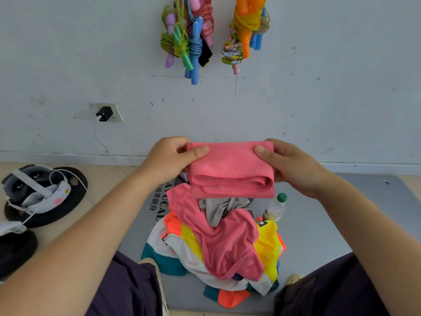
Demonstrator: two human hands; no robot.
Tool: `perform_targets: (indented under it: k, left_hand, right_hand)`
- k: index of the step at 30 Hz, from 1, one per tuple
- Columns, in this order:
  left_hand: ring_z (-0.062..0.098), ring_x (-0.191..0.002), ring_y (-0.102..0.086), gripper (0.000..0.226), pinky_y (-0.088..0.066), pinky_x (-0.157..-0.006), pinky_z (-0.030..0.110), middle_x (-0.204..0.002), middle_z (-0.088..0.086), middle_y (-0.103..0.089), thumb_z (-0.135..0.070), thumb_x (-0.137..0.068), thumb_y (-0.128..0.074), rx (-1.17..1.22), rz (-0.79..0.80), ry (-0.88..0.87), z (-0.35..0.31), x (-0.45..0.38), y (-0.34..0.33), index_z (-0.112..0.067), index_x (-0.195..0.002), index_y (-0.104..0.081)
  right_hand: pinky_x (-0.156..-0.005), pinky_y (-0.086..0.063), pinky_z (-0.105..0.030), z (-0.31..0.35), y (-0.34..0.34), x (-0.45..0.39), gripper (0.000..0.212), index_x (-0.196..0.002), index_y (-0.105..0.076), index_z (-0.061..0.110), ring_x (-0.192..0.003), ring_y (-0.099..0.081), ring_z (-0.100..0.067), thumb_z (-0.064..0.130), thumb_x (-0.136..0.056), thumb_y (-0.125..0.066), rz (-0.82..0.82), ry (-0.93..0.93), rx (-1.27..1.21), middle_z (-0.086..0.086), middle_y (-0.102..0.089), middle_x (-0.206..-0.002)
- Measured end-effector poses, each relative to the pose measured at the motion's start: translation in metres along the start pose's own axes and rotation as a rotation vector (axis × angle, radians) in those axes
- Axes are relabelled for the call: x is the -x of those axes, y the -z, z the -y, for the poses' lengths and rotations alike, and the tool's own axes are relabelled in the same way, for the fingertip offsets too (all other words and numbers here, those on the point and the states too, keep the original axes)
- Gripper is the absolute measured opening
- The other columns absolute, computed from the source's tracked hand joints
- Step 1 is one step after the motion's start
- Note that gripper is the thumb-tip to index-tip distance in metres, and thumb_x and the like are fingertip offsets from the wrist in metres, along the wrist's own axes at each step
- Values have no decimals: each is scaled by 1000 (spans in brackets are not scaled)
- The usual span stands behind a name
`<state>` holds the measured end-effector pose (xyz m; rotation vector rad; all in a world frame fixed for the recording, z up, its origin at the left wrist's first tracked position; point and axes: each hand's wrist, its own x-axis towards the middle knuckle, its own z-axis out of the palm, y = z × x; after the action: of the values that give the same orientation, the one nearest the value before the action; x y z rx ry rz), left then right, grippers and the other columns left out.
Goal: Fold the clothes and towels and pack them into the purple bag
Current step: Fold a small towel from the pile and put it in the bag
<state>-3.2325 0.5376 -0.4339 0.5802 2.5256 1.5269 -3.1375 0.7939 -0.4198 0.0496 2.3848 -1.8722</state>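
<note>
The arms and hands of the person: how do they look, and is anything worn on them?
Both forearms are bare as far as the view shows: no sleeves, gloves, watch or rings on the left hand or the right hand. Fingernails are short and unpainted.

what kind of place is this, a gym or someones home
Probably a gym or workout room: bundles of jump ropes hang on the wall, a grey exercise mat covers the floor, and black weight plates lie at the left.
</note>
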Motion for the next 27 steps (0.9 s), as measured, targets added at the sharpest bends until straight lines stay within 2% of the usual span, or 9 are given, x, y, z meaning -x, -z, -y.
perform_targets:
  k: [3,5,8,10,13,16,19,21,27]
  left_hand:
    - [11,-56,-61,26,-49,-57,27,-68,1,-64,-44,-80,-76,-50,-137,36,-2,5,-11,-20,-83,-68]
    - [12,-61,-66,36,-51,-55,24,-71,3,-67,-51,-85,-67,208,40,145,-12,11,-26,-16,-94,-70]
    - [26,-90,-73,61,-60,-77,38,-96,10,-75,-62,-80,-59,556,230,285,-25,17,-44,-11,-112,-68]
    - [32,-102,-70,55,-56,-92,49,-110,16,-72,-49,-86,-65,730,125,351,-23,16,-49,-9,-123,-62]
    - [33,-109,-67,42,-51,-98,51,-114,17,-71,-24,-90,-67,799,-37,380,-18,12,-50,-5,-127,-60]
    - [26,-110,-67,45,-52,-98,45,-116,11,-71,-25,-82,-71,847,89,311,-20,7,-44,-10,-123,-63]
    - [22,-110,-67,49,-55,-94,36,-117,8,-71,-28,-73,-77,745,292,235,-24,-6,-34,-12,-119,-66]
    - [18,-103,-70,51,-57,-84,29,-111,5,-74,-34,-69,-82,566,329,210,-21,-26,-26,-14,-114,-68]
    - [12,-78,-64,21,-52,-75,32,-96,4,-70,-44,-83,-73,-237,191,121,83,-113,-6,-25,-93,-71]
  right_hand:
    - [-69,-55,-44,-3,-9,-4,29,-96,-61,11,-71,-59,-16,40,-90,-63,-290,99,239,-16,-65,-85]
    - [-56,-52,-33,-3,-22,-4,24,-92,-56,11,-61,-60,-16,32,-89,-68,-384,227,268,-17,-64,-81]
    - [-64,-52,-29,-1,-50,2,33,-96,-59,15,-73,-64,-20,31,-77,-80,-241,358,351,-8,-65,-89]
    - [-83,-47,-22,-3,-60,4,36,-95,-66,13,-98,-60,-11,36,-71,-81,-97,436,459,-1,-65,-106]
    - [-81,-48,-19,6,-58,2,16,-88,-69,22,-96,-62,-2,31,-79,-77,-190,367,239,8,-69,-102]
    - [-71,-49,-12,14,-43,-8,33,-108,-61,18,-92,-64,-8,36,-82,-74,-402,188,45,0,-67,-106]
    - [-76,-56,-23,21,-35,-25,51,-118,-62,10,-104,-69,-17,44,-81,-66,28,-86,-405,-7,-71,-115]
    - [-82,-57,-29,17,-28,-46,49,-121,-61,7,-109,-67,-21,32,-80,-69,110,-109,-467,-9,-70,-117]
    - [-74,-58,-33,-52,4,-152,48,-119,-60,6,-93,-70,-22,29,-80,-77,-282,-299,-208,-11,-70,-111]
